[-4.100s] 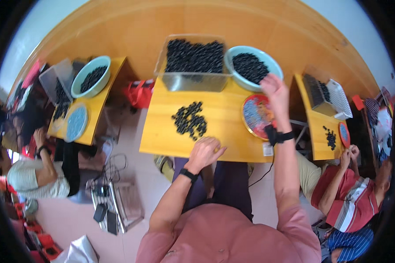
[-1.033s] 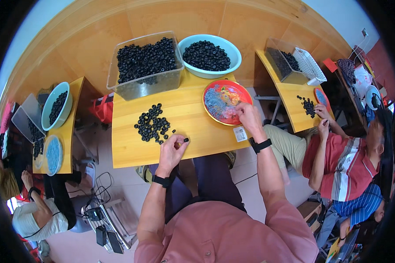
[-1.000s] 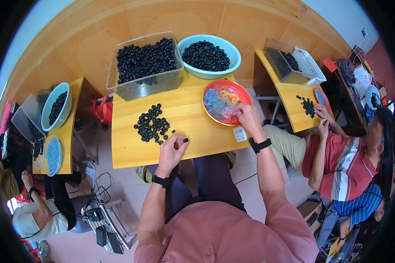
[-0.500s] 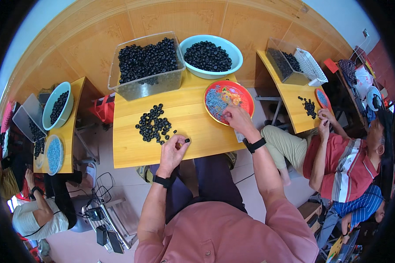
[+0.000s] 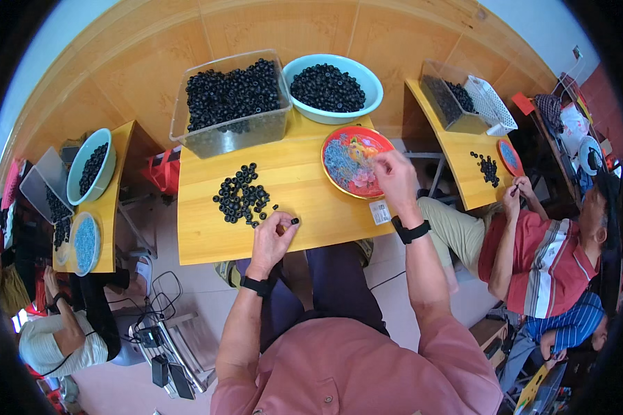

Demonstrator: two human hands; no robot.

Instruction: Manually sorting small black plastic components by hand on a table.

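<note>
Yellow table [image 5: 325,207] holds small black rings [image 5: 241,195], loosely piled.

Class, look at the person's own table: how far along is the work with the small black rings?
Done: not much shows; what lies on the red plate is too small to tell. In hand: the left hand pinches one black ring; the right hand is over the plate. Left: a loose pile of rings, a full clear tub and a bowl.

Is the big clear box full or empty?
Full. The clear plastic box is heaped with small black rings up to its rim.
</note>
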